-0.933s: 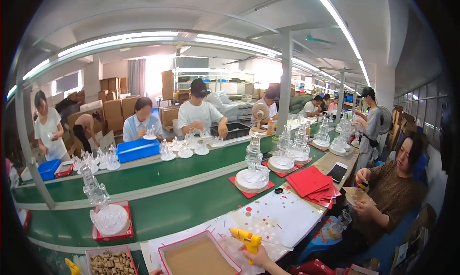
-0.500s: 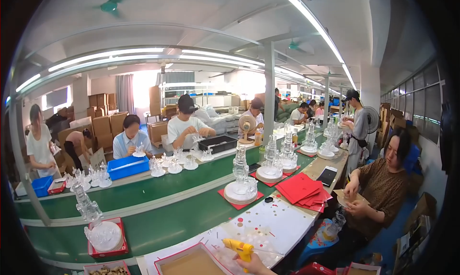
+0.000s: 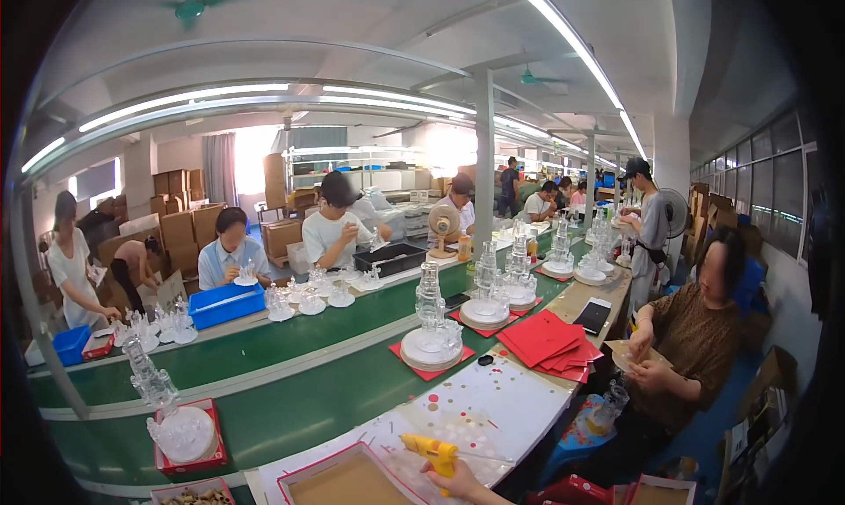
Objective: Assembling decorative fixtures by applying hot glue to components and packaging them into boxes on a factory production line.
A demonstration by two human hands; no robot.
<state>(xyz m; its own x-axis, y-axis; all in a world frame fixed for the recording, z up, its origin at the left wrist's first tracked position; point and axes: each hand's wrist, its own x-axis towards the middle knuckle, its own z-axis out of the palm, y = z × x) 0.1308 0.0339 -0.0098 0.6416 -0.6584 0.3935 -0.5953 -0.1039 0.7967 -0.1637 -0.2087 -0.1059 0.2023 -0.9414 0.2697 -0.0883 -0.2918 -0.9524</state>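
Note:
My right hand (image 3: pixel 454 482) comes in at the lower edge, its fingers wrapped round the handle of a yellow hot glue gun (image 3: pixel 431 449). The gun points left above the white, spotted worktop sheet (image 3: pixel 502 399), and a pale glue stick trails from its back. Just left of it lies a shallow red-edged box (image 3: pixel 343 483) with a brown inside, cut off by the lower edge. My left hand is out of view.
Clear tower-shaped ornaments on round bases (image 3: pixel 431 342) stand along the green conveyor (image 3: pixel 299 408); one (image 3: pixel 183 434) sits in a red box at left. Red sheets (image 3: pixel 550 342) and a phone (image 3: pixel 593 316) lie at right. A co-worker (image 3: pixel 687 346) sits there; several others work across the belt.
The whole view has shifted slightly left. My right hand still holds the glue gun, in nearly the same place. Across the belt, co-workers' hands have moved.

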